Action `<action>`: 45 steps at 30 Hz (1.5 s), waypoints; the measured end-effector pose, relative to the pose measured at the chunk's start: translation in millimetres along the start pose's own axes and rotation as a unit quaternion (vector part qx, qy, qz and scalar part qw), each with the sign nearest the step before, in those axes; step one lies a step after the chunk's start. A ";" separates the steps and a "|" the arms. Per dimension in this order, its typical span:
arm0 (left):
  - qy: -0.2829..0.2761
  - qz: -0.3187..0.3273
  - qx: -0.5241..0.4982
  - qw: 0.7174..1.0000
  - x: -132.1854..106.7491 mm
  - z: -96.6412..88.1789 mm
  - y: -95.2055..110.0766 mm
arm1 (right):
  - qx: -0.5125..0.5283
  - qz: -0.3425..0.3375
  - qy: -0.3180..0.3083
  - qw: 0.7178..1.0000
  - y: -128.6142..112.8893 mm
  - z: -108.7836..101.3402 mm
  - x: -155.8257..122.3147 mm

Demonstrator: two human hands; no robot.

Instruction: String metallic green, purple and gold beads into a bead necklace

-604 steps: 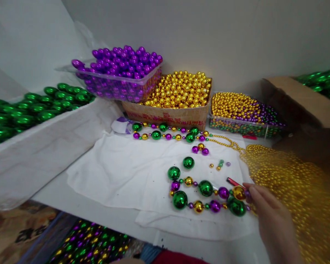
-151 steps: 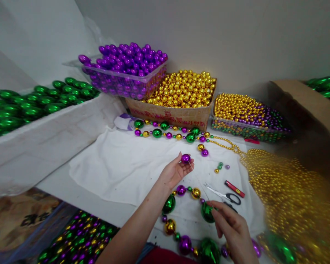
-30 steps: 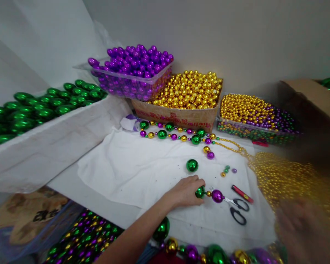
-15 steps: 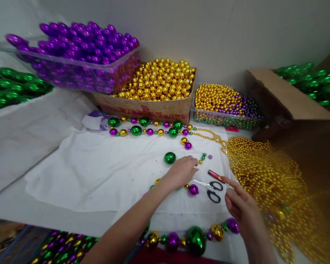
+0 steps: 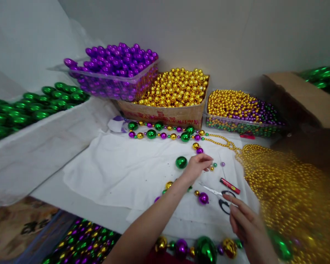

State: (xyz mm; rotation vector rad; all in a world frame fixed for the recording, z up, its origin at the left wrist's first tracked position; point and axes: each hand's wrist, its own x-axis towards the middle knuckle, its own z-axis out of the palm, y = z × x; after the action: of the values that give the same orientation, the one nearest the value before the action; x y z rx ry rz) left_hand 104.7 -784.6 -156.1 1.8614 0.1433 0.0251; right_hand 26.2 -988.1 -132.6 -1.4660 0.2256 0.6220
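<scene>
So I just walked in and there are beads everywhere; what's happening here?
A person works at a white cloth among boxes of purple, gold and green beads. Their left hand hovers over small loose beads beside a big green ball. Their right hand is at the scissors. A bead strand lies along the near edge.

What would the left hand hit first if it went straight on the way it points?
Likely the small loose beads just beyond the left hand, on the white cloth; depth is unclear.

One head-worn camera looks forward and down, close over the white cloth sheet (image 5: pixel 112 172). The plain grey wall (image 5: pixel 209 33) is at 12 o'clock, the left hand (image 5: pixel 198 165) near centre, and the right hand (image 5: pixel 246 225) at 5 o'clock.
</scene>
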 end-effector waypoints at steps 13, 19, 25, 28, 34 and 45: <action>0.072 -0.132 -0.562 0.813 -49.3 -66.0 -10.0 | -0.120 -0.027 -0.062 0.990 3.0 30.8 -12.5; 0.057 -0.120 -0.549 0.825 -50.9 -66.3 -9.3 | -0.138 -0.027 -0.065 0.988 7.9 25.5 -10.8; 0.048 -0.113 -0.535 0.836 -52.5 -65.1 -6.9 | -0.140 -0.024 -0.072 0.987 3.9 27.0 -10.5; 0.043 -0.112 -0.529 0.840 -53.2 -66.0 -4.1 | -0.141 -0.036 -0.053 0.988 -1.1 30.7 -14.7; 0.016 -0.121 -0.510 0.851 -57.5 -66.5 1.9 | -0.156 -0.060 -0.041 0.985 -2.1 30.2 -12.8; -0.035 -0.153 -0.381 0.911 -73.7 -40.0 17.7 | -0.190 -0.138 -0.075 0.969 15.5 47.8 28.5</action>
State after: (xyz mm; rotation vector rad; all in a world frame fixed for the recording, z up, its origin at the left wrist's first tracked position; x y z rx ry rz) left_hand 29.5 -759.8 -123.4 1.0412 0.3239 -0.1807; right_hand 30.9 -935.0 -154.6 -1.7684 -0.2268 0.5628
